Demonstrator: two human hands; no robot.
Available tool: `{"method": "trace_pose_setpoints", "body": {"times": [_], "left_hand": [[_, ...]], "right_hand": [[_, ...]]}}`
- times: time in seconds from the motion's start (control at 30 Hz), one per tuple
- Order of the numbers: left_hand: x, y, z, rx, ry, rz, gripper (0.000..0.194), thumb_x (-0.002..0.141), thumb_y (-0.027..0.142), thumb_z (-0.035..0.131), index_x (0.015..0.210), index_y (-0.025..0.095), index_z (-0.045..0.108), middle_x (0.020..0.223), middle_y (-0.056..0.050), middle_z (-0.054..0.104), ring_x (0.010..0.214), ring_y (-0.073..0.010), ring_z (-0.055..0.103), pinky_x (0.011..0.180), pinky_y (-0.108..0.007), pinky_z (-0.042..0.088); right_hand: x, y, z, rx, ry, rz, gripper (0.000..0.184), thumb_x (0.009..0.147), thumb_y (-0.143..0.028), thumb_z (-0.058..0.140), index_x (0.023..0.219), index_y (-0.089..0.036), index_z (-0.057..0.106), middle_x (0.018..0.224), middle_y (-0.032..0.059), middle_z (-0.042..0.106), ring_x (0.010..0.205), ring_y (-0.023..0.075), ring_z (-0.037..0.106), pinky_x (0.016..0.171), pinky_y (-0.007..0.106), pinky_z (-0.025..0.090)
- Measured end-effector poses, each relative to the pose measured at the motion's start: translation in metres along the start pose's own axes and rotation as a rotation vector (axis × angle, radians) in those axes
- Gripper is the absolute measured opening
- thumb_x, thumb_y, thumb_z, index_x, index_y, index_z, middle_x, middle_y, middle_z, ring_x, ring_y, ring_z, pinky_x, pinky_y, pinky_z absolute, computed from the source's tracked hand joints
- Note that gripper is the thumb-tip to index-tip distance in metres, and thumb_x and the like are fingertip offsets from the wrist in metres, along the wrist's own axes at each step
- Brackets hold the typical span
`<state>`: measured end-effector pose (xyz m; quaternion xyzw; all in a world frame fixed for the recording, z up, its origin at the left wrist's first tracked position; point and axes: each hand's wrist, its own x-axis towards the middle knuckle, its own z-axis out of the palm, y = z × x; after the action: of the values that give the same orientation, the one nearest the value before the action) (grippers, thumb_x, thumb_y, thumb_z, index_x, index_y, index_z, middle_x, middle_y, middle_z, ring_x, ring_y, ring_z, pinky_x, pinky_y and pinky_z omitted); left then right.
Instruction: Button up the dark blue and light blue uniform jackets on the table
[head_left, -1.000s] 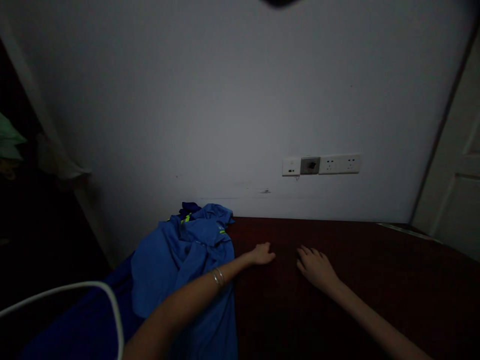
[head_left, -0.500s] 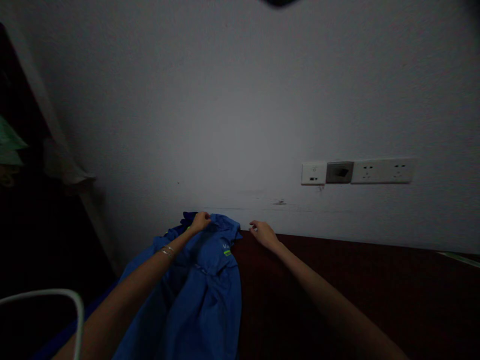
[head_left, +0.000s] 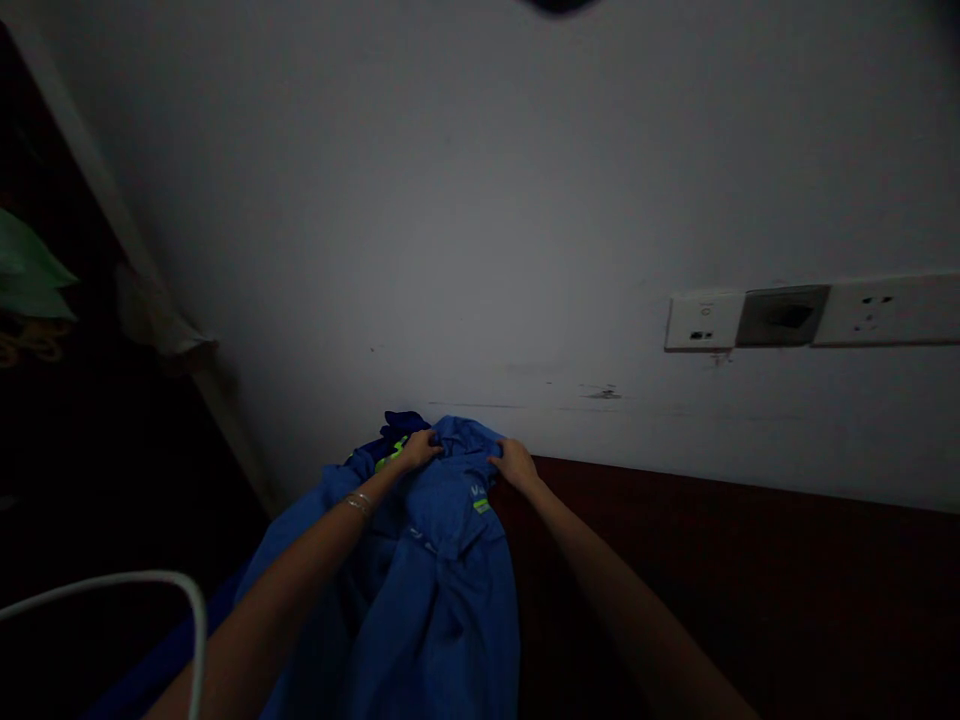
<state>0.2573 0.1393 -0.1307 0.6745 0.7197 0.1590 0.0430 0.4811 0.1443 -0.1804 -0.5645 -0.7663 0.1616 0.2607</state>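
Observation:
A blue garment [head_left: 442,560], perhaps a jacket, lies lengthwise on a dark reddish-brown surface, its far end close to the wall. It carries a small pale logo and a yellow-green strip on its right side. My left hand [head_left: 422,450], with bangles on the wrist, is closed on the cloth at the far end. On the opposite side of that end, my right hand [head_left: 517,464] pinches the garment's edge. Darker blue cloth with yellow-green marks [head_left: 391,452] lies beside my left hand.
Behind the garment rises a pale, scuffed wall [head_left: 480,250], with a socket panel [head_left: 784,316] at right. The dark reddish-brown surface [head_left: 675,540] extends rightward. A white cable-like loop [head_left: 176,578] crosses the lower left. Light green cloth [head_left: 30,270] is at far left.
My right hand has moved left onto the garment's far edge and closed on it. My left hand stays on the cloth. The view has shifted, moving the sockets rightward.

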Motion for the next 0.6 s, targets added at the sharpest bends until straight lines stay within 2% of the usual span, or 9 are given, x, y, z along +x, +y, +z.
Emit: {"method": "trace_pose_setpoints", "body": {"times": [0.1,0.23,0.4,0.5,0.6], "left_hand": [[0.006,0.002,0.009,-0.011,0.001,0.018,0.027,0.072,0.021,0.058,0.097,0.012,0.061,0.1,-0.007,0.063,0.091,-0.0176,0.057,0.08,-0.022,0.041],[0.012,0.009,0.022,-0.037,0.019,-0.003,0.026,0.074,0.02,0.055,0.098,0.011,0.06,0.102,-0.009,0.063,0.094,-0.018,0.056,0.08,-0.023,0.041],[0.018,0.019,0.034,-0.072,0.056,-0.064,0.028,0.075,0.016,0.052,0.1,0.007,0.06,0.102,-0.013,0.062,0.094,-0.0199,0.056,0.078,-0.024,0.041],[0.019,0.022,0.03,-0.102,0.049,-0.068,0.02,0.074,0.016,0.052,0.085,0.008,0.066,0.086,-0.012,0.066,0.083,-0.0202,0.059,0.07,-0.024,0.042],[0.02,0.024,0.015,-0.136,0.036,-0.053,0.016,0.071,0.016,0.054,0.07,0.009,0.067,0.068,-0.008,0.065,0.071,-0.0186,0.06,0.062,-0.022,0.041]], "right_hand": [[0.001,-0.001,0.013,0.026,0.018,0.027,0.047,0.077,-0.028,0.055,0.119,-0.01,0.047,0.115,0.0138,0.056,0.107,0.021,0.051,0.088,0.027,0.038],[0.003,-0.003,0.027,0.142,0.081,0.057,0.046,0.074,-0.016,0.052,0.12,-0.009,0.047,0.117,0.0135,0.054,0.109,0.0218,0.05,0.091,0.028,0.038],[0.008,-0.007,0.032,0.179,0.11,0.065,0.05,0.07,-0.003,0.043,0.119,-0.008,0.049,0.117,0.0128,0.055,0.109,0.0201,0.051,0.092,0.026,0.038],[0.01,-0.01,0.027,0.173,0.103,0.026,0.049,0.068,-0.001,0.042,0.116,-0.009,0.053,0.115,0.0108,0.058,0.106,0.0186,0.053,0.092,0.024,0.039],[0.011,-0.014,0.014,0.157,0.094,-0.035,0.047,0.068,-0.001,0.044,0.112,-0.012,0.057,0.113,0.0081,0.059,0.106,0.0176,0.054,0.093,0.024,0.038]]}}
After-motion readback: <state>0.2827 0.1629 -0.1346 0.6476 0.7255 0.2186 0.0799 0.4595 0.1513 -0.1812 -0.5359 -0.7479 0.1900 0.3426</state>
